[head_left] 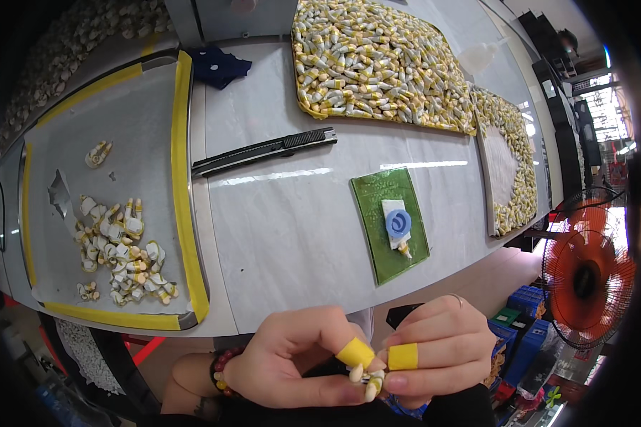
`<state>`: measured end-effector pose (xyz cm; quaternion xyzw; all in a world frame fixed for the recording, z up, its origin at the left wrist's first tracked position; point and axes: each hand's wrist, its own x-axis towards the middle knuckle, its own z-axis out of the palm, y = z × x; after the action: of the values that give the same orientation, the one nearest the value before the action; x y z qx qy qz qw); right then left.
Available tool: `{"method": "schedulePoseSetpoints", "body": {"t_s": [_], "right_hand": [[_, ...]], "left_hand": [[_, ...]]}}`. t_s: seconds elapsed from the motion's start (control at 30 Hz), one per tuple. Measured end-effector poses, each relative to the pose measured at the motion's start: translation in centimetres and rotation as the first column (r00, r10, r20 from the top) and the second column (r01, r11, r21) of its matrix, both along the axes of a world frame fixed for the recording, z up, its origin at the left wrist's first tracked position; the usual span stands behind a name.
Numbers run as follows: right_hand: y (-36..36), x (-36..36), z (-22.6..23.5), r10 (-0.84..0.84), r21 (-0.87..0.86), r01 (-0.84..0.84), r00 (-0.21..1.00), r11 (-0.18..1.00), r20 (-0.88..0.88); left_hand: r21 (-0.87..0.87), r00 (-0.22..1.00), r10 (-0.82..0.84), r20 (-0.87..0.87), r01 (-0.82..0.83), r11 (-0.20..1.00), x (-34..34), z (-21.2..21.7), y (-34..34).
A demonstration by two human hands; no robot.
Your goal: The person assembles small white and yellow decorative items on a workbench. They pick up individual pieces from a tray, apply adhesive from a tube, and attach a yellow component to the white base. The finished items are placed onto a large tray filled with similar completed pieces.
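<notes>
My left hand (285,356) and my right hand (441,349) meet near the table's front edge. Their fingers pinch a small white-and-yellow figurine part (372,384) between them; two pale rounded tips stick out below, and the rest is hidden by the fingertips. Yellow tape wraps one finger of each hand. Just beyond them lies a green plate (384,257) bearing a white pad and a round blue piece (398,223). Another small figurine part (404,250) rests at the pad's near end.
Left stands a yellow-taped tray (149,128) with a loose heap of figurine parts (124,256). A utility knife (267,151) lies beside it, near a dark cloth (217,66). Densely filled trays of slim parts (384,64) (520,156) sit far right, with an orange fan (587,277) beyond.
</notes>
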<state>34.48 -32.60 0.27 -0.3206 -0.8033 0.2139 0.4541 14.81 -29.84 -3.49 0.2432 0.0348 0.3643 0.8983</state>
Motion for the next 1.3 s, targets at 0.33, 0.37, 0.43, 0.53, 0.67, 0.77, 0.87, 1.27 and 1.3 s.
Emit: {"method": "schedulePoseSetpoints", "body": {"t_s": [0.33, 0.37, 0.43, 0.53, 0.67, 0.77, 0.87, 1.27, 1.3], "right_hand": [[-0.1, -0.8, 0.1, -0.079, 0.019, 0.079, 0.996, 0.997, -0.046], [-0.1, -0.9, 0.1, -0.085, 0.018, 0.086, 0.995, 0.996, -0.056], [-0.2, -1.1, -0.1, -0.098, 0.018, 0.099, 0.992, 0.995, -0.078], [-0.6, -0.9, -0.7, -0.085, -0.024, 0.082, 0.987, 0.996, -0.140], [-0.8, -0.7, -0.5, -0.061, -0.007, 0.061, 0.994, 0.998, -0.088], [-0.8, -0.6, -0.5, -0.065, 0.020, 0.067, 0.996, 0.998, -0.056], [-0.7, -1.2, -0.9, -0.110, 0.042, 0.114, 0.990, 0.993, -0.087], [0.6, -0.6, -0.1, -0.031, -0.218, -0.015, 0.977, 0.976, -0.209], [0.5, -0.4, 0.0, -0.033, -0.274, -0.038, 0.968, 0.961, -0.248]], "left_hand": [[0.432, 0.973, 0.224, -0.053, -0.180, 0.884, -0.1, -0.3, 0.9], [0.438, 0.971, 0.233, -0.055, -0.186, 0.879, -0.1, -0.3, 0.9], [0.451, 0.966, 0.252, -0.060, -0.199, 0.870, -0.2, -0.3, 0.9], [0.456, 0.958, 0.282, -0.052, -0.228, 0.860, 0.0, -0.3, 0.8], [0.462, 0.953, 0.297, -0.057, -0.238, 0.854, 0.0, -0.1, 0.8], [0.455, 0.952, 0.298, -0.066, -0.237, 0.858, 0.1, -0.1, 0.8], [0.425, 0.954, 0.292, -0.065, -0.238, 0.873, 0.1, -0.3, 0.6], [0.240, 0.967, 0.130, -0.219, -0.075, 0.968, -0.2, 0.1, 0.8], [0.249, 0.967, 0.127, -0.220, -0.070, 0.966, -0.2, 0.0, 0.8]]}}
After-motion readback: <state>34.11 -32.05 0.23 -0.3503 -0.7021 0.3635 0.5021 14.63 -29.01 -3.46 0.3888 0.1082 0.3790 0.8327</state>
